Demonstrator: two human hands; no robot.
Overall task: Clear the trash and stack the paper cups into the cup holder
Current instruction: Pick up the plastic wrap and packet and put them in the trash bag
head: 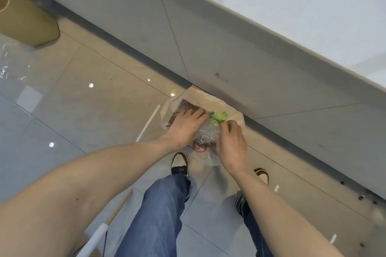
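I look down at a translucent plastic trash bag (208, 98) standing on the floor against the counter base. Crumpled clear plastic (207, 132) and a green scrap (219, 116) sit at its mouth. My left hand (184, 125) presses flat on the bag's left side, fingers apart. My right hand (230, 144) pinches the clear plastic and green scrap from the right. No paper cups or cup holder are in view.
A tan bin (23, 21) stands at the far left beside crinkled clear plastic (10, 62). A white straw (148, 123) lies on the tiles left of the bag. A white-and-wood stick (108, 219) lies bottom left. The grey counter front (229, 52) runs diagonally behind.
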